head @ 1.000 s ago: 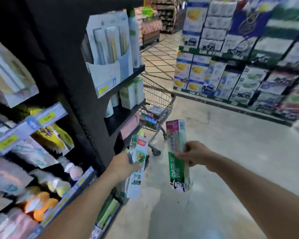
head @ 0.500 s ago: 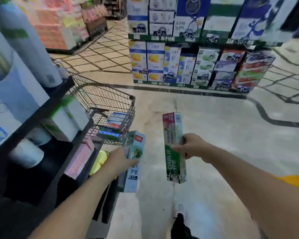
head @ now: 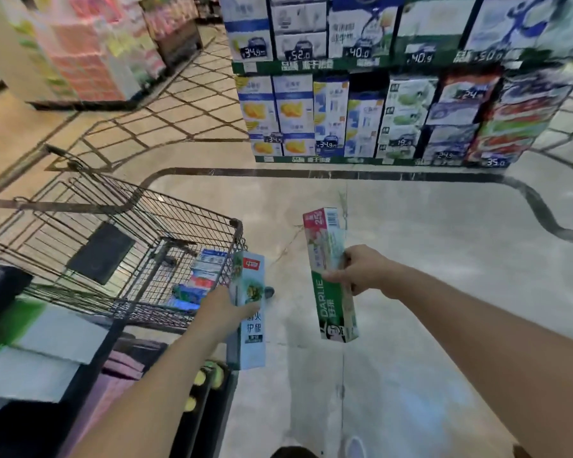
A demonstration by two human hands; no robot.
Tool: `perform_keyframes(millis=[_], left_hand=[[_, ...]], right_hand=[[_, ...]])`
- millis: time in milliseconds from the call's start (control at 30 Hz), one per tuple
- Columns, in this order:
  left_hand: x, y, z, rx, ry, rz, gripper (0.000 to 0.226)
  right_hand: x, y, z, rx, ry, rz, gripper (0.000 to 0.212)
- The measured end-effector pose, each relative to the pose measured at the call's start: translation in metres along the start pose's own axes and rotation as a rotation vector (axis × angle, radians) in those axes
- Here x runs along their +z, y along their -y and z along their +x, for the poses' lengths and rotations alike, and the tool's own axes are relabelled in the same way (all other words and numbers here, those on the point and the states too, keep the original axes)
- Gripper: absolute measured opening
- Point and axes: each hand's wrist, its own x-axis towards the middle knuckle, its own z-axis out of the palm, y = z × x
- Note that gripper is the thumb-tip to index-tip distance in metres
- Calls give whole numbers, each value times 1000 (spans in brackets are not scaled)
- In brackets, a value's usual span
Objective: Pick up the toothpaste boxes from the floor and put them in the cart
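The left hand (head: 224, 314) holds a light blue toothpaste box (head: 249, 312) just beside the cart (head: 192, 226), likely ready to drop it in. The right hand (head: 361, 271) grips a green toothpaste box (head: 333, 292) upright, farther from the cart, probably waiting.

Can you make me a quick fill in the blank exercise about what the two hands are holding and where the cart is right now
1. The right hand grips a green box printed with the brand name ____.
2. The left hand holds a pale blue toothpaste box with a ____ logo patch near its top.
3. The wire cart stands on the person's ____ side.
4. Boxes already lie ____ the cart's basket.

Missing words: DARLIE; red; left; inside
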Motion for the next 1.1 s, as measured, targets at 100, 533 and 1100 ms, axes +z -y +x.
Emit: perform_keyframes(millis=[100,533,1100], left_hand=[[-10,-9,36,-41,-14,-7,14],[-105,-12,199,-154,-42,-204,14],[-202,104,292,-638,-385,-576,24]], right_hand=[[-4,16,38,-3,29,-26,28],[27,160,227,26,180,-232,24],[226,300,436,-201,574,-729,43]])
